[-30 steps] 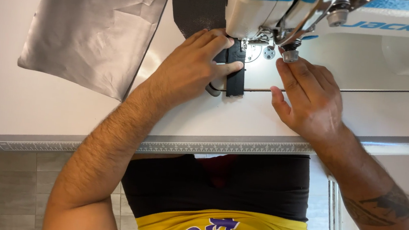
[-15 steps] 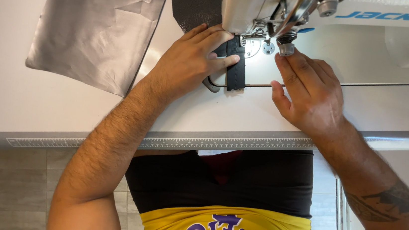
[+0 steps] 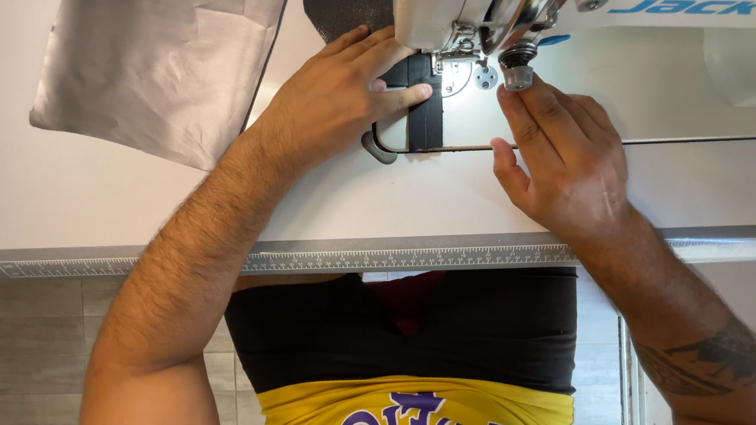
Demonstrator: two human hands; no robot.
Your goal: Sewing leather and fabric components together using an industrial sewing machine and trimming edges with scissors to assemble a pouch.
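Presently I log both hands flat at the sewing machine head (image 3: 471,9), my landmark. Left hand (image 3: 337,112) lies just left of the head, fingers together and pressed on the narrow black fabric strip (image 3: 426,115), gripping nothing. That strip lies directly under the head, on the white counter (image 3: 453,201). Right hand (image 3: 558,161) rests just right of the head, fingers close together, palm down, empty. Grey fabric sheet (image 3: 163,44) lies well left of the head.

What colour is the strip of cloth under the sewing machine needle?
Black: the narrow fabric strip shows best in the head view.
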